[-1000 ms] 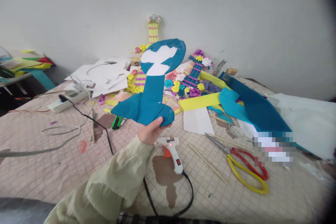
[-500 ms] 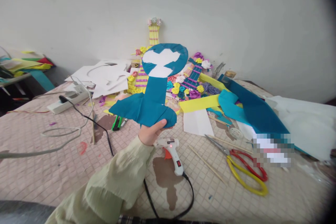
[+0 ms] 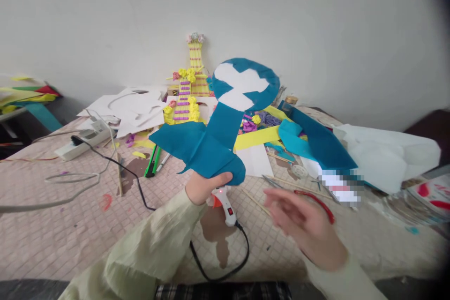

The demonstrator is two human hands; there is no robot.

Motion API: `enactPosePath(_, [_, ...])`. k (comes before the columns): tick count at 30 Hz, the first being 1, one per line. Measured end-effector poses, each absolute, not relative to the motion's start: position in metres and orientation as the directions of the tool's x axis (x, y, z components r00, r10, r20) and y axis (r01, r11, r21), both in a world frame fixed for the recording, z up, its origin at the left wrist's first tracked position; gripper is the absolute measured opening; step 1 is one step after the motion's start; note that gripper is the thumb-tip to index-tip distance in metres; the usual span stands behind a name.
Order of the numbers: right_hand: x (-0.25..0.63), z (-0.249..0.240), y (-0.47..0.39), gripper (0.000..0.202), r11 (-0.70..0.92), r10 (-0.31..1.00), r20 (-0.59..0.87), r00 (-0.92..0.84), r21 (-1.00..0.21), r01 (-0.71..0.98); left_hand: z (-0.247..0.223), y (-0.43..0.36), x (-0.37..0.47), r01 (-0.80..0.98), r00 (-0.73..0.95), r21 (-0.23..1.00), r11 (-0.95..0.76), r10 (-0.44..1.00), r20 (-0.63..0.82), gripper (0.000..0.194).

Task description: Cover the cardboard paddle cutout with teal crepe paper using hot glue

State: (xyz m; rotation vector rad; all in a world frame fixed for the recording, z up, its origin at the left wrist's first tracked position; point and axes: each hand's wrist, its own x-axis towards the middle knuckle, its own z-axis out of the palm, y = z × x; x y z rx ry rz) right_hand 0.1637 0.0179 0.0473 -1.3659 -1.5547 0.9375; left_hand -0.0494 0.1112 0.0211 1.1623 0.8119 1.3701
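By the left hand (image 3: 202, 187), the teal cutout (image 3: 225, 126) is pinched at its lower edge, above the table (image 3: 86, 239). On the right hand (image 3: 312, 229), fingers are loosely curled, unclosed (motion-blurred); scissors (image 3: 322, 203) are partly hidden behind it.

Pale green sleeves (image 3: 151, 239), loose folds, dark plaid garment (image 3: 225, 292)

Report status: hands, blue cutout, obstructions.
Left hand gripping blue cutout by its lower edge. Right hand hovers, nothing visible in it, partly hiding scissors. Glue gun partly hidden behind left hand.
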Motion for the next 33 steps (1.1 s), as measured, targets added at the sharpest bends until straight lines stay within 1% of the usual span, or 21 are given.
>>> enactPosePath(2, [0.132,0.065,0.041,0.033,0.189,0.982,0.179,-0.064,-0.947,0.261,0.027,0.100,-0.049,-0.245,0.106,0.952,-0.184,0.971,0.214,0.047])
enactPosePath(5, [0.105,0.080,0.055,0.026,0.188,0.980,0.174,-0.098,-0.967,0.171,0.038,0.087,-0.050,-0.205,0.094,0.951,-0.231,0.963,0.254,0.043])
enactPosePath(7, [0.103,0.084,0.056,0.025,0.166,0.982,0.151,-0.114,-0.977,0.131,0.046,0.083,-0.051,-0.190,0.086,0.947,-0.260,0.956,0.280,0.041])
enactPosePath(11, [0.111,0.080,0.057,0.028,0.099,0.986,0.090,-0.143,-0.993,0.060,0.056,0.081,-0.051,-0.168,0.147,0.951,-0.259,0.948,0.284,0.036])
enactPosePath(13, [0.111,0.074,0.058,0.028,0.075,0.986,0.075,-0.149,-0.997,-0.006,0.058,0.082,-0.050,-0.163,0.161,0.954,-0.250,0.948,0.276,0.030])
enactPosePath(15, [0.108,0.068,0.061,0.028,0.066,0.990,0.075,-0.119,-0.995,-0.076,0.057,0.084,-0.049,-0.169,0.184,0.956,-0.240,0.945,0.270,0.024])
enactPosePath(18, [0.105,0.061,0.067,0.028,0.050,0.993,0.062,-0.102,-0.992,-0.114,0.054,0.089,-0.048,-0.197,0.252,0.960,-0.198,0.936,0.244,0.027])
enactPosePath(20, [0.107,0.058,0.069,0.029,0.017,0.987,0.034,-0.159,-0.994,-0.109,0.050,0.095,-0.049,-0.236,0.248,0.959,-0.158,0.944,0.216,0.033])
enactPosePath(22, [0.112,0.055,0.070,0.033,-0.024,0.980,-0.003,-0.200,-0.995,-0.101,0.046,0.105,-0.051,-0.304,0.198,0.947,-0.106,0.965,0.172,0.041])
enactPosePath(25, [0.124,0.048,0.068,0.039,-0.034,0.990,-0.021,-0.139,-0.995,-0.089,0.039,0.130,-0.057,-0.373,0.167,0.927,0.032,0.985,0.033,0.054])
enactPosePath(27, [0.132,0.043,0.065,0.037,0.000,0.996,0.004,-0.091,-0.999,-0.052,0.033,0.151,-0.061,-0.345,0.190,0.928,0.143,0.978,-0.081,0.055])
enactPosePath(28, [0.135,0.041,0.063,0.035,0.025,0.997,0.026,-0.077,-1.000,-0.020,0.029,0.162,-0.063,-0.301,0.202,0.933,0.199,0.969,-0.141,0.051])
enactPosePath(30, [0.140,0.038,0.058,0.030,0.092,0.993,0.085,-0.079,-0.992,0.089,0.022,0.181,-0.068,-0.241,0.208,0.938,0.247,0.958,-0.199,0.041])
enactPosePath(31, [0.142,0.037,0.055,0.027,0.150,0.986,0.136,-0.093,-0.975,0.164,0.019,0.188,-0.071,-0.207,0.212,0.940,0.270,0.951,-0.226,0.037])
enactPosePath(32, [0.144,0.036,0.052,0.022,0.239,0.969,0.216,-0.117,-0.939,0.246,0.017,0.194,-0.074,-0.171,0.216,0.941,0.292,0.943,-0.254,0.033])
enactPosePath(33, [0.145,0.036,0.049,0.018,0.358,0.933,0.323,-0.159,-0.872,0.333,0.016,0.199,-0.079,-0.125,0.217,0.940,0.318,0.933,-0.287,0.029])
